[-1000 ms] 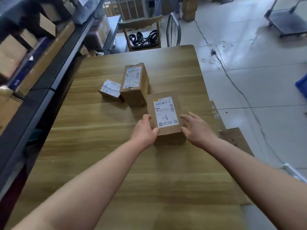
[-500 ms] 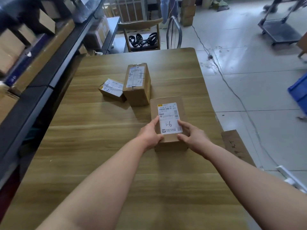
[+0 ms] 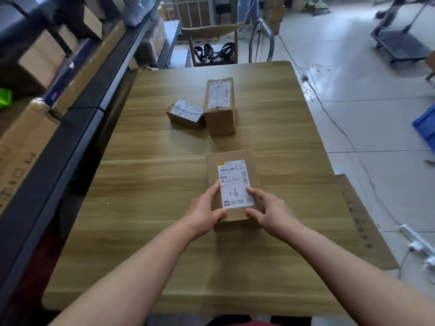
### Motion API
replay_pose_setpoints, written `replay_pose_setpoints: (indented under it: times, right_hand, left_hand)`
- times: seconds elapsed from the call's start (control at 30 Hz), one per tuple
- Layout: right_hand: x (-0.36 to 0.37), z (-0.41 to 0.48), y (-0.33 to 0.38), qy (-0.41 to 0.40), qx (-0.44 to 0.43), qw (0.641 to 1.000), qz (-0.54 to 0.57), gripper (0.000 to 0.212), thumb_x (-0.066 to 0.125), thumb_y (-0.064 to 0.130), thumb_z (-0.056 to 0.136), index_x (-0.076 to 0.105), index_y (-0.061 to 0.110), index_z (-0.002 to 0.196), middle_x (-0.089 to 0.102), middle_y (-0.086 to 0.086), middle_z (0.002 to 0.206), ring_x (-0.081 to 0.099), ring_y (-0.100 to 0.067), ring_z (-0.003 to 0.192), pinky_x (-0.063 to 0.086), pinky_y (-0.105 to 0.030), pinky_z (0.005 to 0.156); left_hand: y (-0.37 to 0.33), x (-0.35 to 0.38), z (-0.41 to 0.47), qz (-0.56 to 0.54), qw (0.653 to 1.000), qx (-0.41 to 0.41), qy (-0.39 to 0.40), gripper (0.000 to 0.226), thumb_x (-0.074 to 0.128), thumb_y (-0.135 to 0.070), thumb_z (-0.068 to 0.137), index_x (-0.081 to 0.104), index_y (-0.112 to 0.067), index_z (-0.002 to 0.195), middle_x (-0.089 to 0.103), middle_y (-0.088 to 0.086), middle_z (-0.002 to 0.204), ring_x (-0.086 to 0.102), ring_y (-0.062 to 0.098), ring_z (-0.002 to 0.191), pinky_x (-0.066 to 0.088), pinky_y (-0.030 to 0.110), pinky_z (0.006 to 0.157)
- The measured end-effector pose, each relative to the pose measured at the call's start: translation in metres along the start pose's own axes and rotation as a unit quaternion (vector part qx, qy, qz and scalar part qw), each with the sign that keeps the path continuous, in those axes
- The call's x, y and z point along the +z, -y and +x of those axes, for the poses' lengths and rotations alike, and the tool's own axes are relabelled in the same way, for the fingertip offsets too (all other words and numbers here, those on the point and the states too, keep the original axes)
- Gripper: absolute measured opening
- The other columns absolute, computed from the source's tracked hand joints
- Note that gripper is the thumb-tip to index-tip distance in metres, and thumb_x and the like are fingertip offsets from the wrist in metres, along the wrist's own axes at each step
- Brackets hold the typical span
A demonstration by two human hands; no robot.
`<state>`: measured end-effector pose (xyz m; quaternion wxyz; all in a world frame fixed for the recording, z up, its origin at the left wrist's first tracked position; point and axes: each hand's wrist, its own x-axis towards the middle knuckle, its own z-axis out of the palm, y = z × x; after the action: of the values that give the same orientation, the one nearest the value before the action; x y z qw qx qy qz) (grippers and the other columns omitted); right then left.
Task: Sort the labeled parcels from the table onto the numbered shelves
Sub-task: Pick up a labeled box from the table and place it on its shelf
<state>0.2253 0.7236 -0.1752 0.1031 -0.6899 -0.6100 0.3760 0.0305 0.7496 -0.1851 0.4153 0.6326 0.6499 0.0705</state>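
A brown cardboard parcel [image 3: 231,170] with a white label marked "1-6" lies on the wooden table [image 3: 150,189] in front of me. My left hand [image 3: 204,211] grips its near left side, thumb on top. My right hand [image 3: 268,211] grips its near right side, fingers curled on the top and front. Farther back lie a tall taped parcel [image 3: 220,104] with a label and, touching its left side, a small flat parcel [image 3: 184,114]. Dark shelves [image 3: 77,109] with boxes run along the left.
A wooden chair [image 3: 211,34] with black straps on its seat stands beyond the table's far end, beside a metal frame [image 3: 261,38]. A cardboard sheet [image 3: 360,220] juts out at the table's right edge. A cable and power strip [image 3: 414,241] lie on the floor; a person's legs are at the back.
Both hands closed on the "1-6" parcel and drew it toward me, away from the other two parcels. The view has also pulled back.
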Motion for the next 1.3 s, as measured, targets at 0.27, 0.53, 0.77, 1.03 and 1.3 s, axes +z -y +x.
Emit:
replay_pose_setpoints:
  times: [0.27, 0.53, 0.77, 1.03, 1.3]
  right_hand:
    - [0.031, -0.003, 0.005, 0.017, 0.001, 0.996, 0.089, 0.076, 0.066, 0.02, 0.088, 0.025, 0.038, 0.149, 0.031, 0.001, 0.153, 0.034, -0.015, 0.138, 0.027, -0.032, 0.115]
    - [0.026, 0.012, -0.003, 0.101, -0.011, 0.978, 0.179, 0.097, 0.067, 0.006, 0.085, 0.004, 0.04, 0.151, 0.016, 0.011, 0.159, 0.02, -0.009, 0.144, 0.017, -0.035, 0.121]
    - [0.024, 0.01, -0.006, 0.081, -0.041, 0.982, 0.168, 0.094, 0.071, 0.012, 0.084, 0.011, 0.04, 0.151, 0.025, 0.009, 0.156, 0.03, -0.013, 0.14, 0.025, -0.035, 0.117]
    - [0.029, -0.014, -0.018, 0.184, -0.144, 0.971, 0.055, 0.097, 0.073, 0.022, 0.083, 0.008, 0.038, 0.152, 0.023, 0.009, 0.158, 0.028, -0.012, 0.142, 0.025, -0.034, 0.117]
    - [0.071, -0.061, 0.006, 0.33, -0.226, 0.916, -0.022, 0.097, 0.071, 0.017, 0.082, 0.008, 0.039, 0.152, 0.026, 0.01, 0.155, 0.031, -0.014, 0.14, 0.03, -0.036, 0.114]
  left_hand:
    - [0.017, -0.01, -0.01, -0.088, 0.995, -0.004, 0.049, 0.092, 0.066, -0.007, 0.084, 0.017, -0.047, 0.151, 0.045, -0.003, 0.146, 0.052, 0.018, 0.121, 0.047, 0.035, 0.102]
    - [0.007, -0.007, -0.009, -0.222, 0.97, -0.084, 0.059, 0.105, 0.058, 0.01, 0.087, -0.002, -0.045, 0.152, 0.042, -0.006, 0.137, 0.047, 0.015, 0.117, 0.043, 0.027, 0.1]
    - [-0.003, 0.01, -0.021, -0.309, 0.941, -0.134, -0.024, 0.097, 0.052, 0.013, 0.089, 0.001, -0.037, 0.155, 0.046, 0.001, 0.145, 0.051, 0.019, 0.12, 0.042, 0.038, 0.108]
    - [0.006, 0.051, -0.093, -0.359, 0.907, -0.188, -0.11, 0.096, 0.054, 0.01, 0.091, -0.001, -0.035, 0.155, 0.045, 0.004, 0.146, 0.05, 0.019, 0.121, 0.039, 0.037, 0.11]
    - [0.03, 0.095, -0.198, -0.43, 0.825, -0.272, -0.246, 0.098, 0.057, 0.007, 0.089, -0.002, -0.034, 0.155, 0.047, 0.004, 0.145, 0.05, 0.021, 0.125, 0.04, 0.039, 0.109]
